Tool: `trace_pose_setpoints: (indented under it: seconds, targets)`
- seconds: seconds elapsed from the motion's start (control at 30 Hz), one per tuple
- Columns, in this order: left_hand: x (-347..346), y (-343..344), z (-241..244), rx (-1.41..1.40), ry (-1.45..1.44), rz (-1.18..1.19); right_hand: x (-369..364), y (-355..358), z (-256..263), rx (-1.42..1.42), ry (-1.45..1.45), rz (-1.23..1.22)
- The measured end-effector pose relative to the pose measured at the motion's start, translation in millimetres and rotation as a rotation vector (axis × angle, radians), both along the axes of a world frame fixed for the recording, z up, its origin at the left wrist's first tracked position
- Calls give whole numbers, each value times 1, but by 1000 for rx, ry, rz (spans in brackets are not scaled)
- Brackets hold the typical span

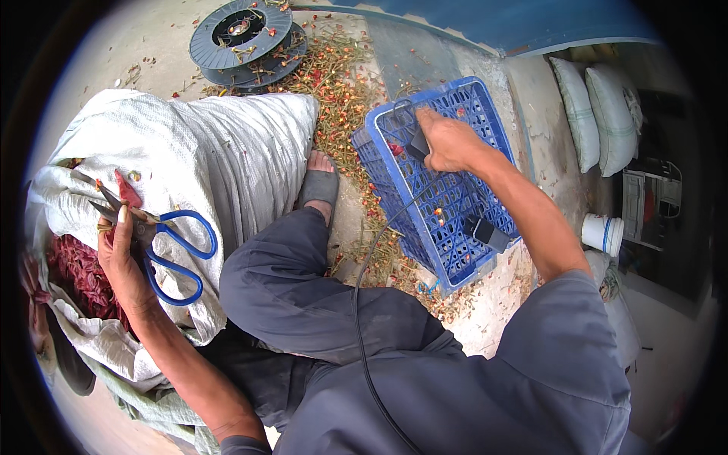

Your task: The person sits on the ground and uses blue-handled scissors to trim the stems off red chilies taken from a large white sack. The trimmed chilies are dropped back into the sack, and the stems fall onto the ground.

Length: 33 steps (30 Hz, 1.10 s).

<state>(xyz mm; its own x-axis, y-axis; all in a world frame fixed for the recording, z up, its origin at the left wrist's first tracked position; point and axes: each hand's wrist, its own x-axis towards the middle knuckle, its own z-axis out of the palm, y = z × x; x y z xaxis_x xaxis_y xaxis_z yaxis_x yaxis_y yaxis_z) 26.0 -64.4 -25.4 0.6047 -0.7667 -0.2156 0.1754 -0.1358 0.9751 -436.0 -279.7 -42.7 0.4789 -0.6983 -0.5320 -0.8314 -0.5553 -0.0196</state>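
My left hand [122, 256] grips a pair of scissors [179, 256] around the blades and pivot. The blue handle loops point right and the blades point to the upper left. A red chilli pod [128, 190] shows just beyond my thumb; I cannot tell if it is held or lies on the sack. Below this hand, a white woven sack [250, 136] gapes over dark red dried chillies [85, 278]. My right hand [452, 139] reaches over an upturned blue plastic crate [438, 250], its fingers around a small black box [419, 145] that they partly hide.
A second black box [486, 233] rests on the crate, and a black cable [361, 284] runs across my lap. Stems and red scraps [347, 114] litter the floor. A black plastic spool [244, 42] lies beyond the sack. Full sacks [611, 119] and a white bucket [602, 234] stand right.
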Motion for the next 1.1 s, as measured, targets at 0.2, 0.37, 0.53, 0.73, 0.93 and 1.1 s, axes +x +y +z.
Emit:
trace_pose_setpoints:
  seconds: [0.2, 0.37, 0.53, 0.73, 0.93, 1.1]
  targets:
    - [-2, -1, 0, -38, 19, -23, -2, -12, -6, -39, 122, 224]
    - [1, 0, -3, -42, 21, -25, -17, -5, -17, -25, 68, 240]
    - [-2, -1, 3, -30, 14, -19, -35, -4, -30, -65, -11, 234]
    - [-4, 0, 4, -42, 27, -10, -45, 1, -27, -179, -108, 268]
    - [2, 5, 3, -63, 35, 27, -39, 70, 11, -418, -217, -61]
    - [4, 5, 2, -89, 45, 37, -54, 176, 9, 266, -181, -457]
